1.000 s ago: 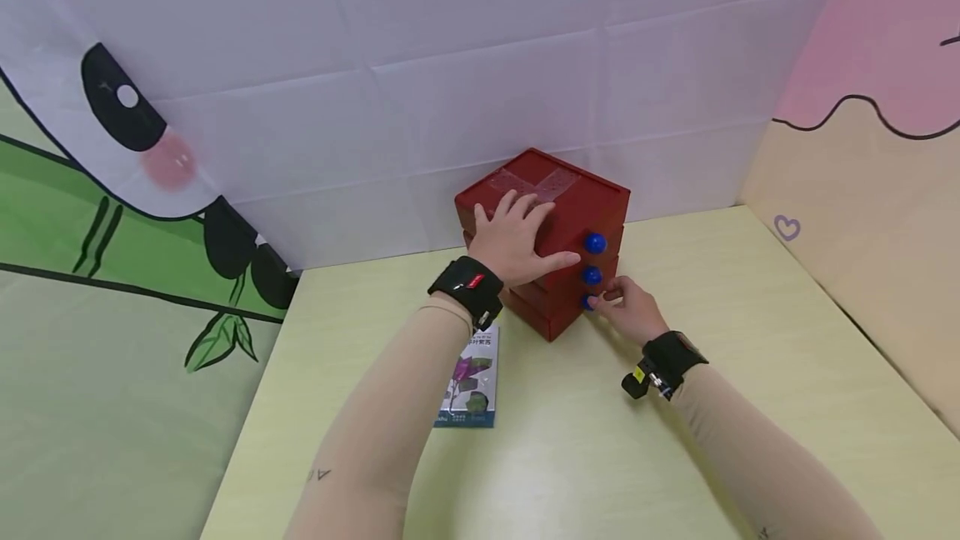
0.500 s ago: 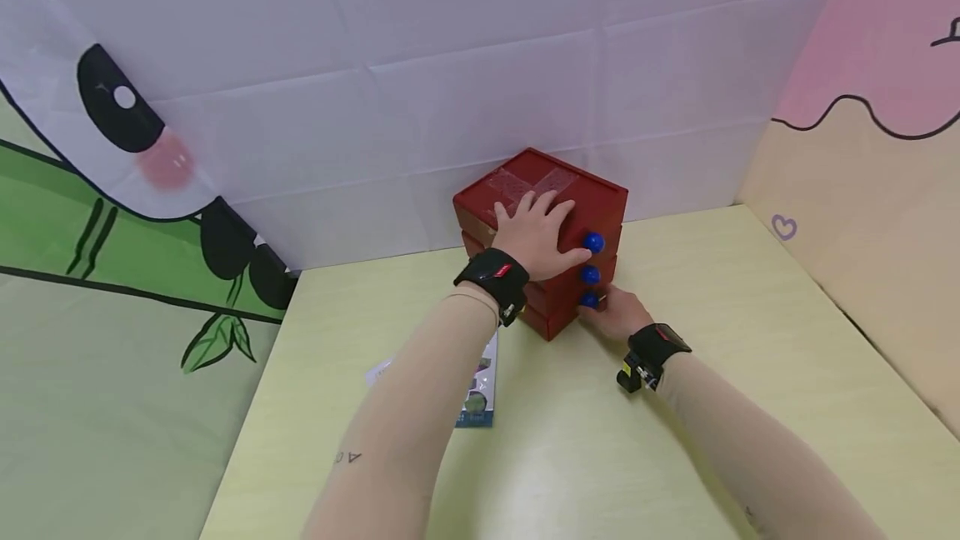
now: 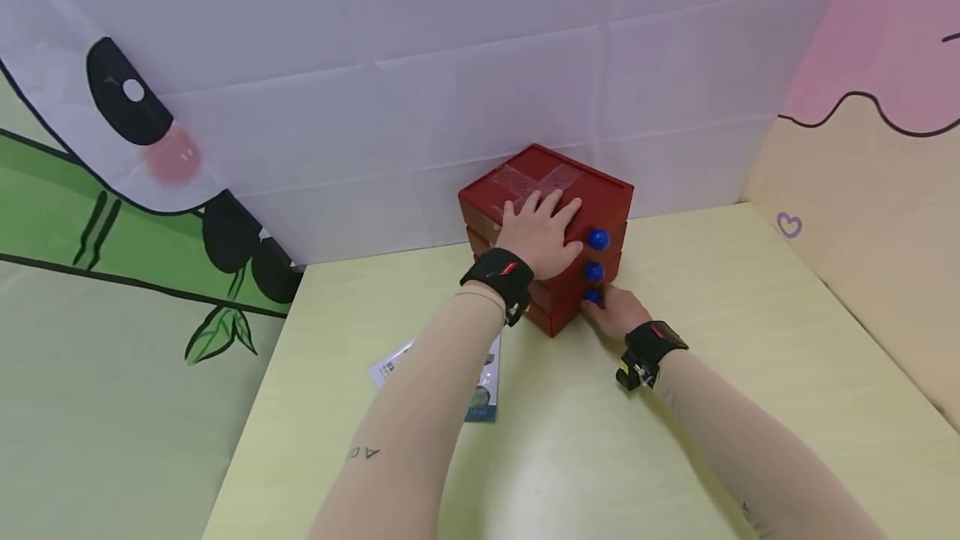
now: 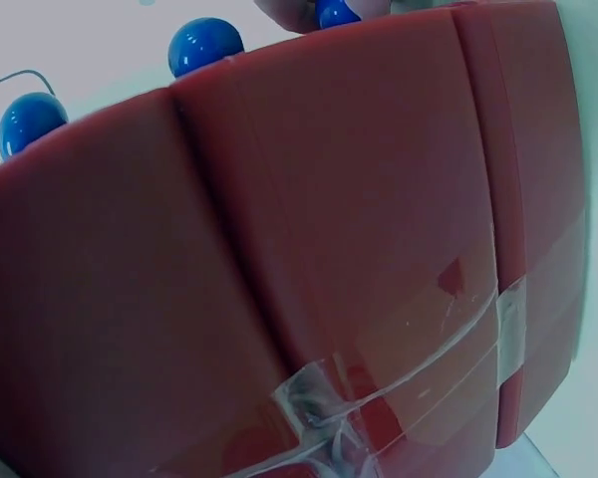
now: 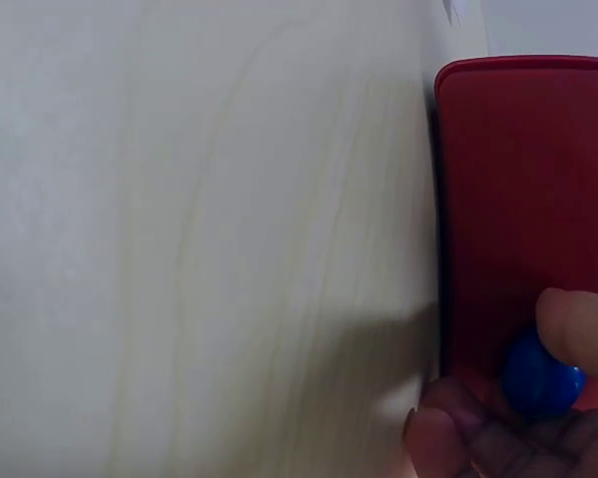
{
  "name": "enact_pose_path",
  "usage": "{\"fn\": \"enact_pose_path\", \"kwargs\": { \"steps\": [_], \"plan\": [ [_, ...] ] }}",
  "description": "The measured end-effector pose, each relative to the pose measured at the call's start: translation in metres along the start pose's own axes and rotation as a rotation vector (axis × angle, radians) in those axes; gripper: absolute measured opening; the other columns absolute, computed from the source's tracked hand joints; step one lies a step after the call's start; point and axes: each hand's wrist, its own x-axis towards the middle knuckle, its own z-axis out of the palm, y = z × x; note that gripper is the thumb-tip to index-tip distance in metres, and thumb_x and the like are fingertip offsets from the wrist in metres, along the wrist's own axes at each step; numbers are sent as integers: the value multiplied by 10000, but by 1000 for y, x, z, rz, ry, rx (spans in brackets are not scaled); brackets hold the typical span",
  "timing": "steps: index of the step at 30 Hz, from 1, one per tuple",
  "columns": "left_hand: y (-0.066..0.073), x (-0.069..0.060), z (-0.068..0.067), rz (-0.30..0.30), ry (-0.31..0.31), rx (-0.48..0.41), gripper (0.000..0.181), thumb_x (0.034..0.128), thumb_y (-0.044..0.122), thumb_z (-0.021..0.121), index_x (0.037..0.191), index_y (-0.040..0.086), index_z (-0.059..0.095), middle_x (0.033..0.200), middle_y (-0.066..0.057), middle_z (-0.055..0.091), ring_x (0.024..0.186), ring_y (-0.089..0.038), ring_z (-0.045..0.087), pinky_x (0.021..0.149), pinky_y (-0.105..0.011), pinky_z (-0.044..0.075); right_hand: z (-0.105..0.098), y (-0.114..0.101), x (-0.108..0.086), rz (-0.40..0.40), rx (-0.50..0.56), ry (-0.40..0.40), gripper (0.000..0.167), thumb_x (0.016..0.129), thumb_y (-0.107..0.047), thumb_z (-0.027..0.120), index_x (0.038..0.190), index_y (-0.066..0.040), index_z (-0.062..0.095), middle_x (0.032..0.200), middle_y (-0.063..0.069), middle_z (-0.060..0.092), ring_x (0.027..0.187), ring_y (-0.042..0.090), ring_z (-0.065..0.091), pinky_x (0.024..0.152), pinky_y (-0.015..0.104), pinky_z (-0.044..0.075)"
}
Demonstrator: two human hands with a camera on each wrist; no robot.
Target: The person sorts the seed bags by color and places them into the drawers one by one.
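A red box with stacked drawers [image 3: 600, 194] stands near the back wall, clear tape across its top. On its front are a top blue knob [image 3: 597, 239], a middle blue knob [image 3: 594, 272] and a lowest blue knob [image 5: 538, 383]. My left hand [image 3: 538, 240] rests on the box's top with fingers spread. Low at the front, my right hand [image 3: 618, 312] grips the lowest knob, thumb [image 5: 578, 329] on one side and curled fingers [image 5: 488, 428] on the other. In the left wrist view, the taped side [image 4: 349, 199] shows closed drawers.
A printed packet with a blue lower edge [image 3: 482, 413] and a pale packet [image 3: 384, 367] lie on the table, partly hidden under my left forearm. A white printed backdrop [image 3: 337, 123] rises right behind the box, with side panels left and right.
My left hand has slid right across the box top. My right hand has closed around the lowest knob from fingertip contact. The box looks unmoved.
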Motion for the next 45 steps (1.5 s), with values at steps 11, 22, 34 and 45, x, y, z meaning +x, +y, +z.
{"fn": "enact_pose_path", "kwargs": {
  "steps": [11, 22, 34, 45],
  "plan": [
    [-2, 2, 0, 21, -5, -30, 697, 925, 585, 447, 1535, 322, 237, 1578, -3, 235, 1430, -279, 207, 1103, -612, 192, 1, 5, 0, 11, 8, 0, 519, 969, -359, 556, 1273, 57, 492, 1172, 271, 616, 1093, 434, 580, 931, 553, 450],
    [-8, 2, 2, 49, -6, -31, 692, 933, 589, 434, 1537, 325, 225, 1586, 6, 214, 1436, -272, 193, 1109, -601, 187, 0, 6, -5, -25, 16, 12, 546, 971, -360, 560, 1324, 47, 475, 1193, 271, 608, 1110, 429, 574, 938, 556, 444],
    [-14, -1, 6, 70, -9, -51, 680, 938, 577, 433, 1536, 323, 231, 1589, 11, 205, 1441, -278, 182, 1112, -602, 172, 2, 8, -17, -42, 21, 21, 490, 963, -371, 567, 1240, 32, 523, 1078, 218, 649, 1015, 392, 616, 857, 522, 492],
    [-20, -5, 4, 93, -5, -93, 673, 937, 564, 440, 1534, 334, 232, 1595, 19, 190, 1450, -262, 163, 1125, -588, 144, -1, 6, -28, -25, -2, -7, 531, 952, -395, 584, 1258, 34, 518, 1034, 186, 653, 936, 334, 626, 815, 496, 513]
  ]
}}
